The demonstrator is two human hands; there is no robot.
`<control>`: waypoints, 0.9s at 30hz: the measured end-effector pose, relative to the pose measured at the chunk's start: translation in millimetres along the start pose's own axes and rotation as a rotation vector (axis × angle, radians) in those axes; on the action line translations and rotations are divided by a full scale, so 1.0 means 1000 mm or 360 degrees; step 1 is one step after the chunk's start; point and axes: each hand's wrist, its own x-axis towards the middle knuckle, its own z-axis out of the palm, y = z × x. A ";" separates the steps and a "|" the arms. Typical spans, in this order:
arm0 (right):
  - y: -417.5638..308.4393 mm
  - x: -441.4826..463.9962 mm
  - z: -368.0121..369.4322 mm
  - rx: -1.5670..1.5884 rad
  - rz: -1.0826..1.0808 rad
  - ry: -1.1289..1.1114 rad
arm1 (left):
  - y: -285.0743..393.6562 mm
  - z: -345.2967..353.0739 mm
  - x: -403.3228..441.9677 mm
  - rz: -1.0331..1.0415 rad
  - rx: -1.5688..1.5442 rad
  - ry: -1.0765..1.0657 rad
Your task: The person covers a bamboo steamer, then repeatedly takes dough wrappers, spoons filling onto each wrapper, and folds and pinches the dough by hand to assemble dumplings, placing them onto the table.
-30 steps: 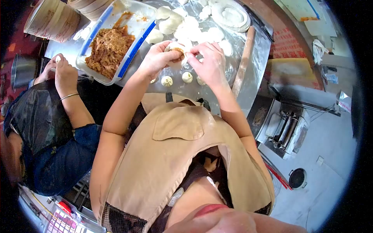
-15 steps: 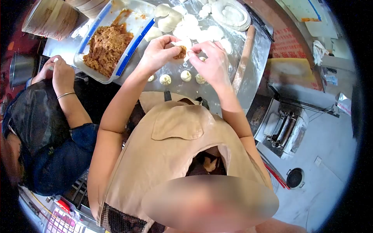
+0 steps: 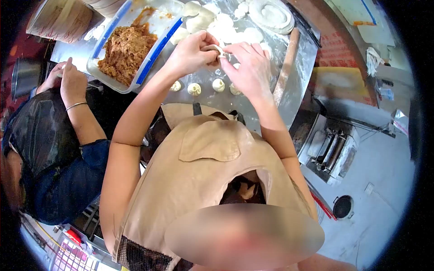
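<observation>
A small filled bun (image 3: 220,51) is held up between both hands, its pale dough edge showing at the fingertips. My left hand (image 3: 195,53) is closed around its left side. On the other side, the thumb and forefinger of my right hand (image 3: 247,63) pinch the dough rim. Most of the bun and its filling are hidden by the fingers. Below the hands, several pleated buns (image 3: 194,89) sit in a row on the metal table (image 3: 205,98). Flat dough wrappers (image 3: 222,28) lie overlapping just beyond my hands.
A plastic tub of meat filling (image 3: 158,50) stands left of my hands. To the right are a rolling pin (image 3: 286,67) and a coil of dough (image 3: 272,16). Bamboo steamers (image 3: 61,20) stand at the far left. A co-worker's hands (image 3: 72,83) are close on the left.
Filling visible in the open wrapper half a second ago is now covered, with the dough edge drawn up between my fingers. My left hand has tilted and closed more around it.
</observation>
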 end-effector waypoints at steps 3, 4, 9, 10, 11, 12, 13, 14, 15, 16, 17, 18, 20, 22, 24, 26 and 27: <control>-0.001 -0.003 -0.003 -0.0099 -0.0042 0.0010 | 0.008 0.001 0.002 0.0006 0.0224 -0.0029; -0.002 -0.004 -0.003 -0.0124 -0.0034 -0.0034 | 0.018 0.001 -0.002 0.0013 0.0403 -0.0043; -0.004 -0.002 -0.001 0.0081 0.0097 0.0067 | 0.012 -0.011 -0.001 -0.0031 -0.0169 -0.0244; -0.003 -0.002 -0.001 0.0225 0.0183 0.0088 | 0.007 -0.012 -0.006 -0.0060 -0.0526 -0.0152; -0.002 -0.004 0.001 0.0225 0.0186 0.0097 | 0.007 -0.007 -0.017 -0.0143 -0.0952 -0.0058; -0.001 -0.008 0.005 0.0325 0.0277 0.0146 | -0.012 0.001 -0.023 -0.0151 -0.1378 -0.0149; 0.000 -0.013 0.010 0.0424 0.0372 0.0189 | -0.030 0.008 -0.028 -0.0165 -0.1808 -0.0238; 0.001 -0.018 0.015 0.0407 0.0409 0.0134 | -0.031 0.020 -0.030 -0.0134 -0.1834 -0.0108; 0.000 -0.020 0.017 0.0408 0.0414 0.0119 | -0.036 0.028 -0.029 -0.0144 -0.1641 0.0109; -0.002 -0.020 0.017 0.0329 0.0408 0.0098 | -0.036 0.032 -0.028 -0.0131 -0.1523 0.0212; -0.005 -0.021 0.016 0.0251 0.0398 0.0077 | -0.034 0.034 -0.028 -0.0118 -0.1404 0.0314; -0.006 -0.018 0.017 0.0243 0.0350 0.0138 | -0.034 0.033 -0.029 -0.0120 -0.1410 0.0321; -0.003 -0.017 0.017 0.0190 0.0264 0.0087 | -0.032 0.031 -0.027 -0.0230 -0.1004 0.0445; -0.004 -0.017 0.015 0.0136 0.0169 0.0037 | -0.033 0.028 -0.027 -0.0140 -0.0972 0.0438; -0.010 -0.018 0.012 0.0111 0.0148 0.0110 | -0.033 0.024 -0.026 -0.0056 -0.0943 0.0445; -0.008 -0.012 0.017 0.0063 0.0080 0.0130 | -0.030 0.021 -0.025 -0.0026 -0.0781 0.0387; -0.007 -0.013 0.018 0.0013 0.0021 0.0158 | -0.029 0.020 -0.025 -0.0034 -0.0783 0.0381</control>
